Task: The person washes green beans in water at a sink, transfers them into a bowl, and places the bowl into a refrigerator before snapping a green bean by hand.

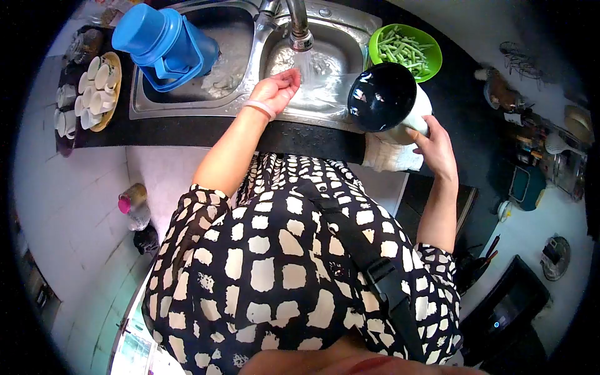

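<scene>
Water runs from the faucet (301, 39) into the right sink basin (350, 47). My left hand (277, 92) is beside the stream, palm turned up and fingers loosely curled, with nothing visible in it. A pink band circles that wrist. My right hand (435, 147) grips the white outer side of a bowl (382, 97) with a glossy black inside. The bowl is tilted toward the basin at its right front edge. Just under it, a pale folded cloth (390, 154) hangs over the counter edge.
A green bowl (435, 62) of cut green beans stands behind the tilted bowl. In the left basin leans a blue jug (178, 53). White cups on a round tray (114, 65) sit farther left. Dark counter (462, 119) extends to the right.
</scene>
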Demonstrator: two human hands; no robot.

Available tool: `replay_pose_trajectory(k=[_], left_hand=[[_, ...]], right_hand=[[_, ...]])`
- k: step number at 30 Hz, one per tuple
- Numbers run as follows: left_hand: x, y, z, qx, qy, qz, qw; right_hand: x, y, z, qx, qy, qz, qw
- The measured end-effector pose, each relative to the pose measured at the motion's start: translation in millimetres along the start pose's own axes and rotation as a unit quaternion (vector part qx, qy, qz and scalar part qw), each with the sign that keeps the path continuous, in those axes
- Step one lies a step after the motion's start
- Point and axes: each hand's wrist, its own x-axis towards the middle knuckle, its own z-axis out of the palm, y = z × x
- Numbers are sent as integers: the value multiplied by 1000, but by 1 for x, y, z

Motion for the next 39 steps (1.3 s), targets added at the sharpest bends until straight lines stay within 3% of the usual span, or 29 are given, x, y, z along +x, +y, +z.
replay_pose_trajectory(k=[2,3,5,10,15,19,23,27,28,32,34,36,38,39], left_hand=[[-5,-3,3,18,-8,-5,1000],[-11,-4,7,23,-15,-14,1000],[-12,-7,6,41,-40,-27,998],[-19,-17,-3,106,-20,-26,994],[-23,-26,-9,229,-16,-47,972],[-23,-35,7,305,-29,-54,951],[-6,-47,30,296,-59,-22,953],[22,-54,73,277,-79,19,958],[31,-57,82,259,-85,25,962],[39,-80,160,295,-110,62,947],[53,-100,187,292,-195,72,934],[89,-125,195,595,-183,239,745],[112,-131,196,750,-111,353,549],[114,-132,190,755,-89,418,498]], right_hand=[[3,-10,-1,-56,-2,-8,998],[8,-5,-2,-133,13,-74,988],[10,-20,-4,-212,14,-103,972],[18,-69,2,-380,-6,-161,911],[17,-77,9,-423,-12,-243,873],[11,-58,0,-445,-13,-203,872],[1,-29,-26,-379,36,-134,915],[-20,18,-60,-87,52,4,995],[-28,21,-67,2,45,114,993],[-42,86,-62,210,115,107,965],[-40,98,-59,282,156,109,940],[-35,115,-54,341,205,93,913],[-21,136,-51,420,248,103,867],[-11,148,-49,442,262,82,854]])
